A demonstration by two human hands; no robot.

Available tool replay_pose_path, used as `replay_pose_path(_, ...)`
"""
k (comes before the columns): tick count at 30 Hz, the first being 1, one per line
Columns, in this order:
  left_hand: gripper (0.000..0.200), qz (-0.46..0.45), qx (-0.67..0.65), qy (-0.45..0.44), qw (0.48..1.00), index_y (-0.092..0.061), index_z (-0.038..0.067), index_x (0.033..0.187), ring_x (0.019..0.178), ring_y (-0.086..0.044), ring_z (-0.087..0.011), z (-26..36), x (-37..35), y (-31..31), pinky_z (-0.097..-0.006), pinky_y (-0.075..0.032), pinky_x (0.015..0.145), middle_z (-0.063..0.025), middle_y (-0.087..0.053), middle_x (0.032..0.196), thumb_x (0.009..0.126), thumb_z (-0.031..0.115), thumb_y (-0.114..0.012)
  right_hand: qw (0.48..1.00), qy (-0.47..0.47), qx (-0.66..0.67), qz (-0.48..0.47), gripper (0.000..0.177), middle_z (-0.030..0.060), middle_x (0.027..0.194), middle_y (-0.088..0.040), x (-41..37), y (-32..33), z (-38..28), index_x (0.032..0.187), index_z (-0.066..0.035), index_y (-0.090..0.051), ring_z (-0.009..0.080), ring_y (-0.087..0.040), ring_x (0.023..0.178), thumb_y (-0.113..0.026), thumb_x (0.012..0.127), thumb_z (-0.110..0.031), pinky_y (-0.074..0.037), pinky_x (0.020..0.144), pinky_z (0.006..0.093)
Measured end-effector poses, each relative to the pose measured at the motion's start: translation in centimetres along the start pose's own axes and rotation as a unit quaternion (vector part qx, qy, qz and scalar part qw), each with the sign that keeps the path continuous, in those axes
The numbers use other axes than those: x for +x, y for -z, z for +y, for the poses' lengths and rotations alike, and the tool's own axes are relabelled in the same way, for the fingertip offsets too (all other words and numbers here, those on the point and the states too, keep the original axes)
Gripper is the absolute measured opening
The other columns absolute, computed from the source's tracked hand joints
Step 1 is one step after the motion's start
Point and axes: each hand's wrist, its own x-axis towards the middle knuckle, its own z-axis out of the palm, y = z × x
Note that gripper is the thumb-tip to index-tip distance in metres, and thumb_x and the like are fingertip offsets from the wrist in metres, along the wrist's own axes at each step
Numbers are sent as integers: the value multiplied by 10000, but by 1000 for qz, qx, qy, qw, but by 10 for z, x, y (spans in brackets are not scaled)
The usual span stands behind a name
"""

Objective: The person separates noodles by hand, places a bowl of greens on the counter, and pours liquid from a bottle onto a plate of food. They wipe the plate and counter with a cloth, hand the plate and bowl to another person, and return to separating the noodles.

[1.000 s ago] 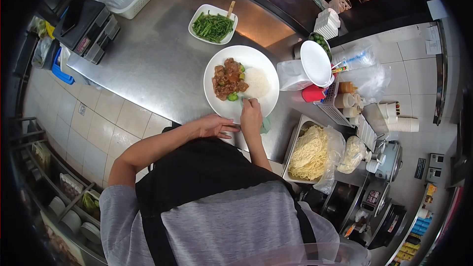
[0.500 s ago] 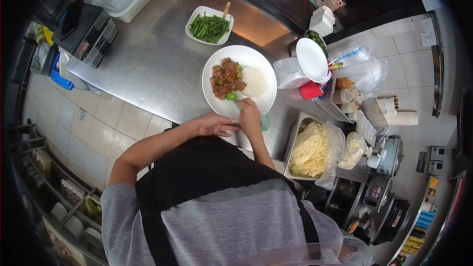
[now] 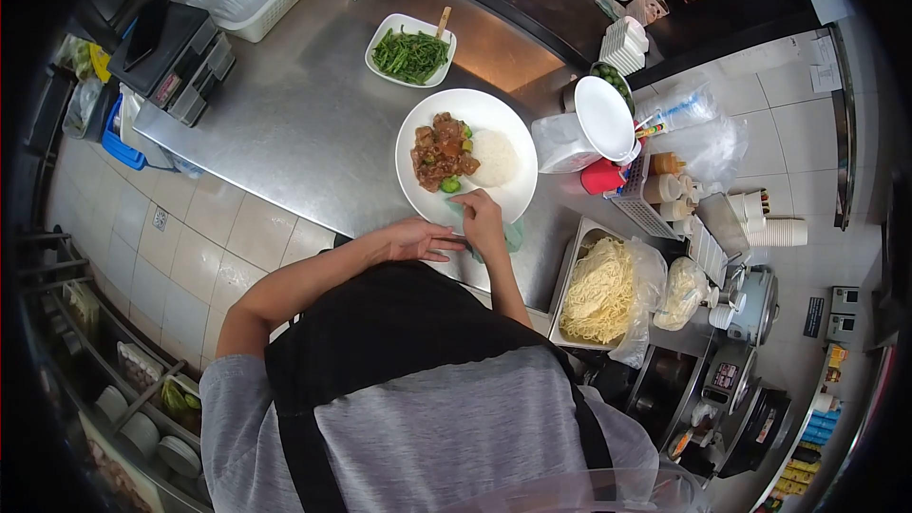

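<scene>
A white round plate (image 3: 427, 199) lies on the steel counter (image 3: 313, 147), bearing saucy brown meat (image 3: 441, 152) with green pieces and a mound of white rice (image 3: 496, 160). My right hand (image 3: 483, 218) is closed on a thin green cloth (image 3: 514, 236) at the plate's near rim. Palm partly up and fingers apart, my left hand (image 3: 420, 240) rests beside the counter's near edge, its fingertips close to the cloth. Beyond the plate is a white square bowl of green beans (image 3: 410, 55) with a wooden handle (image 3: 444, 21) leaning out.
To the right stand a metal tray of noodles (image 3: 600, 294), a red container (image 3: 602, 177), a white lid (image 3: 605, 117) and a basket (image 3: 641, 199) with bottles. Back left are a basket of plastic containers (image 3: 255, 27) and a dark box (image 3: 171, 62).
My right hand has shifted slightly along the plate's near rim, and more of the green cloth shows beside it. The whole view has moved a little. My left hand stays open.
</scene>
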Motion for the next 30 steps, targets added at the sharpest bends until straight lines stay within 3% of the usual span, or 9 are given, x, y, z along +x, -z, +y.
replay_pose_path(4,312,1,-8,5,1000,-438,99,1243,1181,-510,-224,0,1,1,-394,-475,891,-74,-505,1273,938,144,-487,997,-18,70,23,276,159,886,-616,0,3,-5,903,-40,-681,311,-609,810,-488,745,79,-470,720,348)
replay_pose_path(7,313,2,-8,3,1000,-439,95,1240,1175,-515,-225,-2,3,5,-395,-481,886,-73,-516,1260,936,143,-492,997,50,-53,30,243,144,891,-620,-5,-8,-4,893,-34,-677,295,-610,795,-500,756,60,-468,711,340)
replay_pose_path(10,318,10,-7,3,1000,-439,90,1242,1170,-518,-224,-2,2,2,-392,-484,884,-77,-526,1252,934,140,-497,996,61,-62,0,207,124,888,-628,-5,-4,-6,874,-22,-672,252,-611,776,-503,770,39,-462,709,319)
replay_pose_path(14,331,0,7,-5,1000,-435,84,1250,1172,-515,-221,1,1,2,-377,-488,884,-87,-529,1247,929,130,-504,986,-94,112,-75,195,110,846,-629,8,18,13,863,-2,-663,202,-601,772,-495,772,30,-453,705,297)
replay_pose_path(17,347,0,4,-4,1000,-428,79,1260,1182,-507,-224,0,0,2,-368,-487,889,-96,-524,1254,924,118,-508,996,8,84,-1,189,97,793,-625,4,15,9,858,2,-657,176,-585,739,-497,761,25,-446,686,280)
replay_pose_path(20,363,-1,27,-19,999,-421,67,1267,1189,-501,-226,-3,1,4,-364,-481,901,-102,-522,1256,918,107,-508,997,74,20,-32,167,85,756,-620,-1,2,1,845,10,-651,157,-569,714,-513,751,13,-440,675,266)
replay_pose_path(24,389,-36,15,-61,997,-405,42,1269,1194,-496,-225,-6,1,8,-360,-472,917,-112,-513,1263,898,81,-516,973,-21,91,-211,128,64,740,-602,0,41,4,778,14,-632,129,-552,692,-519,768,-44,-425,638,256)
replay_pose_path(27,411,-7,-67,-68,995,-390,22,1265,1179,-507,-220,-5,3,7,-364,-467,927,-121,-498,1271,879,52,-529,972,-92,213,-23,147,35,725,-594,-13,65,36,731,12,-607,114,-537,667,-483,787,-42,-418,619,243)
replay_pose_path(30,412,99,-58,-147,982,-358,-3,1268,1128,-534,-248,-7,9,3,-373,-464,948,-141,-486,1246,891,54,-514,909,-130,344,195,182,33,762,-587,-26,84,53,807,3,-608,103,-536,692,-432,833,-32,-420,634,223)
